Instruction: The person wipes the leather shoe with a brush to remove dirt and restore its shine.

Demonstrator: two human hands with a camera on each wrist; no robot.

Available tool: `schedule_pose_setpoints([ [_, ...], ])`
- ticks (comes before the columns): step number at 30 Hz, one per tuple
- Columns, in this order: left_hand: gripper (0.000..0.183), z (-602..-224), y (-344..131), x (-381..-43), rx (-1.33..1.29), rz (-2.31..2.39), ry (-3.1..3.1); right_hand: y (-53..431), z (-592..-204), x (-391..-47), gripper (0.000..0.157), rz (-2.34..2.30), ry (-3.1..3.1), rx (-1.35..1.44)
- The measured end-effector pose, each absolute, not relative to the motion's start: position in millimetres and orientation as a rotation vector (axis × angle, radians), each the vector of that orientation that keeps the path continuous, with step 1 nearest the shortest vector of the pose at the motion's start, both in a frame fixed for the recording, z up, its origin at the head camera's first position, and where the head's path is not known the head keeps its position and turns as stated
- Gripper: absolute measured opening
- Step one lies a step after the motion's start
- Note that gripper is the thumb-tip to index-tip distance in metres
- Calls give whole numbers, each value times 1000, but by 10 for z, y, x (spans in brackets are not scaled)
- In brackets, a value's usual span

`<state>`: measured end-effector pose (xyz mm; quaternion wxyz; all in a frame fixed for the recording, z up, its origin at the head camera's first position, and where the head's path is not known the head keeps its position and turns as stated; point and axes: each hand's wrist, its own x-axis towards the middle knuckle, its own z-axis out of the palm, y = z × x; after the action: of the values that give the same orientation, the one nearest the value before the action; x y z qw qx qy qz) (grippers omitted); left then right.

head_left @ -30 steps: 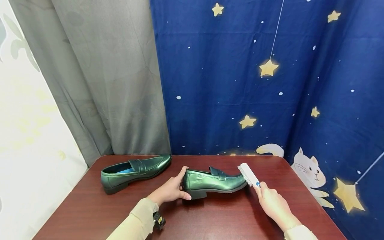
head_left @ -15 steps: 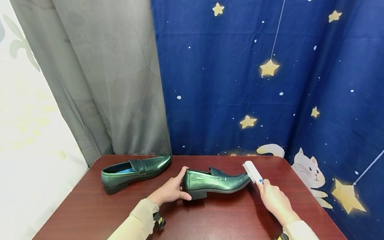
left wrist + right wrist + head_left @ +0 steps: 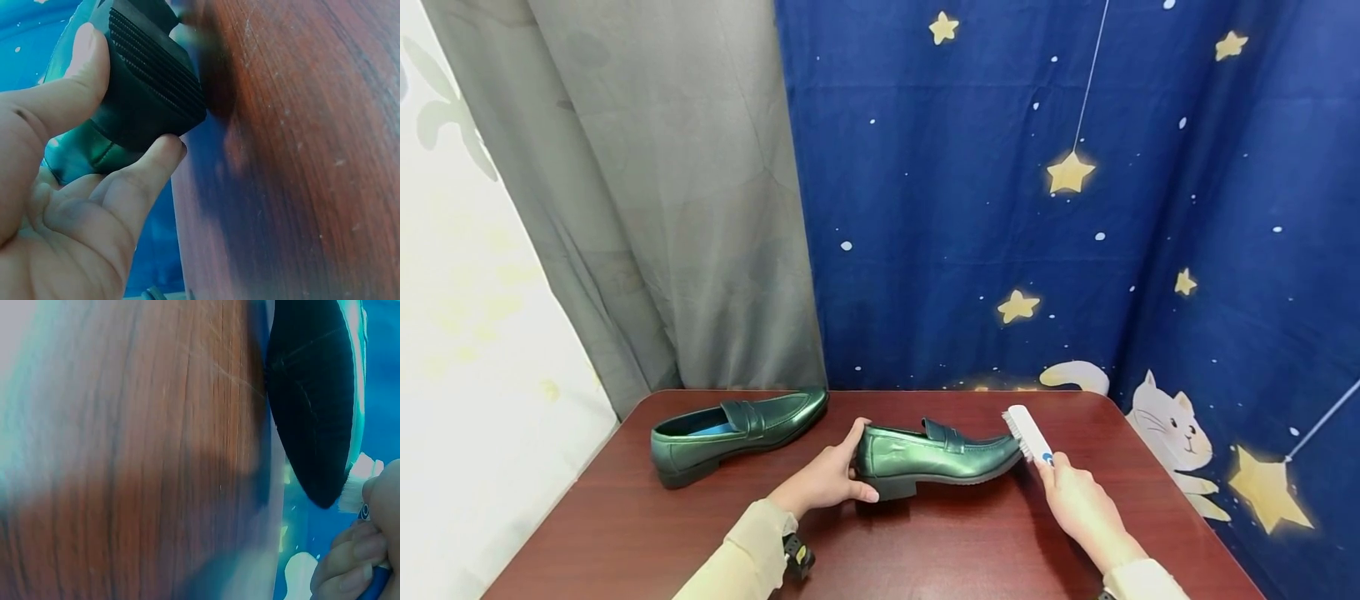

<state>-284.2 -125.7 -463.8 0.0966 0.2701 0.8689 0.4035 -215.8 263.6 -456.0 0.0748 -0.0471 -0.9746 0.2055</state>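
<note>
A shiny green loafer (image 3: 955, 456) is held by the heel in my left hand (image 3: 827, 479), its toe pointing right. In the left wrist view the thumb and fingers wrap the back of the shoe around its black ridged heel (image 3: 153, 75). My right hand (image 3: 1081, 500) grips a white scrub brush (image 3: 1030, 433) by its handle, which shows blue in the right wrist view. The brush's white bristles (image 3: 357, 484) sit right at the toe tip. Seen from the right wrist, the dark sole (image 3: 315, 406) faces the camera.
A matching green loafer (image 3: 741, 429) stands at the back left of the reddish-brown table (image 3: 925, 550), toe to the right. Behind the table hang a grey curtain (image 3: 700, 208) and a blue starry curtain (image 3: 940, 208).
The brush and my right hand moved slightly right and away along the toe, then a little back left. My left hand and the held loafer stay in place.
</note>
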Motion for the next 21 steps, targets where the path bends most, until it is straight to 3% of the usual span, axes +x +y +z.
schedule_pose_setpoints([
  [21,105,-4626,-1249,-2840,807,1187,2575,2393,-4594,-1999,32,699,-2849,-154],
])
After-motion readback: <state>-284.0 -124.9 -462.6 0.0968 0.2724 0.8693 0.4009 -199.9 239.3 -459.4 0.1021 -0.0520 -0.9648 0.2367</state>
